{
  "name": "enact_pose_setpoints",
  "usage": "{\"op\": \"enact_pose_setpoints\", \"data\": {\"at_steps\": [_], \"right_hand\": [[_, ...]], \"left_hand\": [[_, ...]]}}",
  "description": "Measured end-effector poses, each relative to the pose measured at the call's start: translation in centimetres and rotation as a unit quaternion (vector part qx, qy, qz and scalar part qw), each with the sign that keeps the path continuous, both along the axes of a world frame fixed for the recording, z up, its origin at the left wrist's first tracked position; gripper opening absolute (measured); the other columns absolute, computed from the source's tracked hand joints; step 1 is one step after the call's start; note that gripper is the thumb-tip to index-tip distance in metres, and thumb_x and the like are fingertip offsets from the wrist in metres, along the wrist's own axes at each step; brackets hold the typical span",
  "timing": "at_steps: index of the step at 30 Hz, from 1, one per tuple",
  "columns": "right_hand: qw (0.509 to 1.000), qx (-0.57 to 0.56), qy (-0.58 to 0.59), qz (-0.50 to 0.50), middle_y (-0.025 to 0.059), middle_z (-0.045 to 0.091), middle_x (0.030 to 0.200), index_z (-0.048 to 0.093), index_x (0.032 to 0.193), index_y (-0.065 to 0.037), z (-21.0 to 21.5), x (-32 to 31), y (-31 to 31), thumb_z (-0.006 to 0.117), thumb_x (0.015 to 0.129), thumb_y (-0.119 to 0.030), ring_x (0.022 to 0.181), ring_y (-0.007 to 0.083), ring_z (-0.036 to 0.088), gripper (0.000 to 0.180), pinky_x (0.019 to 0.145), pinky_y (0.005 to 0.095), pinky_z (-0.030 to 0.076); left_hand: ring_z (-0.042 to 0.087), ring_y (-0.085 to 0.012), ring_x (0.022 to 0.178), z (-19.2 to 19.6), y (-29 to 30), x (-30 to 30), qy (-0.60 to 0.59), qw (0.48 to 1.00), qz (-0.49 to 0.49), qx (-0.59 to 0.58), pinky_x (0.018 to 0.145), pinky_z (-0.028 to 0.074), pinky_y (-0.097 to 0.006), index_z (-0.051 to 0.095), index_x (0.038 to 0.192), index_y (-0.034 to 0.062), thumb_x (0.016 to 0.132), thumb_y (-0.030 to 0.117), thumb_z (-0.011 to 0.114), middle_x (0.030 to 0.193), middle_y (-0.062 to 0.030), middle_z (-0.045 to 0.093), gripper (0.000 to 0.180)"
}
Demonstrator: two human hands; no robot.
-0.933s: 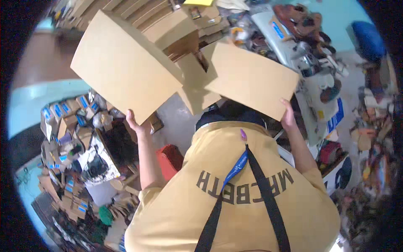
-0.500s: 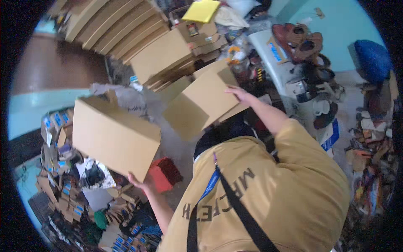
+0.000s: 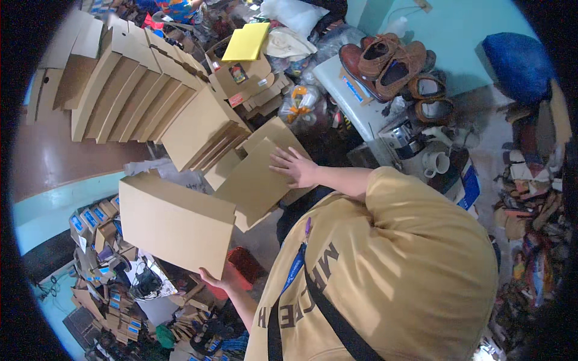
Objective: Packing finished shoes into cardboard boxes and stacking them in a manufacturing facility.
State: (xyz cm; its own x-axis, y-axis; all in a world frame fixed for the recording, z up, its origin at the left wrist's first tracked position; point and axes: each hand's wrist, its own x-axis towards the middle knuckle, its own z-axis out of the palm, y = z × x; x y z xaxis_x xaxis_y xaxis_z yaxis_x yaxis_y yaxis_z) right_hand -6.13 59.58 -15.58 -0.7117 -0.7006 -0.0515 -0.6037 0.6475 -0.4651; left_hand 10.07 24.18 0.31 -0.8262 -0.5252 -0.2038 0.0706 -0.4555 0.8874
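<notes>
Fingers of the right hand (image 3: 293,165) lie spread and flat on a folded cardboard box blank (image 3: 256,180), pressing without gripping, beside the fanned row of flat blanks (image 3: 135,90) leaning behind it. Lower down, the left hand (image 3: 218,278) holds up a second cardboard blank (image 3: 176,224) by its bottom edge (only fingertips and the heel of the palm show, so how tightly it closes I cannot tell). This looks like stacking in hand; next the raised blank needs lining up against the pressed one. A yellow shirt (image 3: 391,271) hides both elbows and the floor below.
</notes>
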Motion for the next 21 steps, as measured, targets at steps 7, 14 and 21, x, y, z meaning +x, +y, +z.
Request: {"op": "enact_pose_setpoints", "data": {"at_steps": [7,14,21], "right_hand": [[0.998,0.052,-0.017,-0.021,0.0157,0.012,0.158,0.032,0.148,-0.012,0.8,0.8,-0.6,0.063,0.082,-0.049,0.146,0.0343,0.009,0.082,0.115,0.0592,0.014],[0.822,-0.398,-0.302,-0.273,0.0201,0.050,0.136,0.047,0.134,0.003,10.6,-2.7,-5.6,0.052,0.091,-0.057,0.127,0.0355,0.046,0.073,0.107,0.0412,0.035],[0.664,-0.522,-0.255,-0.470,0.0184,0.056,0.125,0.043,0.131,0.005,8.0,5.3,-12.0,0.069,0.087,-0.035,0.115,0.0262,0.055,0.065,0.098,0.0378,0.044]], "left_hand": [[0.050,-0.0233,0.118,-1.6,-0.4,-1.2,-0.092,0.995,-0.032,-0.026,0.094,0.042,-0.041,0.044,0.134,0.0099,0.088,0.051,0.052,0.128,-0.0062,0.051,0.062],[0.050,-0.0233,0.117,-5.5,-7.1,-3.8,-0.190,0.940,-0.232,-0.162,0.093,0.043,-0.044,0.049,0.132,0.0098,0.085,0.047,0.058,0.124,-0.0075,0.053,0.061],[0.044,-0.0225,0.125,-4.4,-3.5,-13.9,-0.077,0.843,-0.456,-0.274,0.109,0.031,-0.036,0.043,0.136,-0.0040,0.092,0.031,0.062,0.133,-0.0125,0.049,0.059]]}}
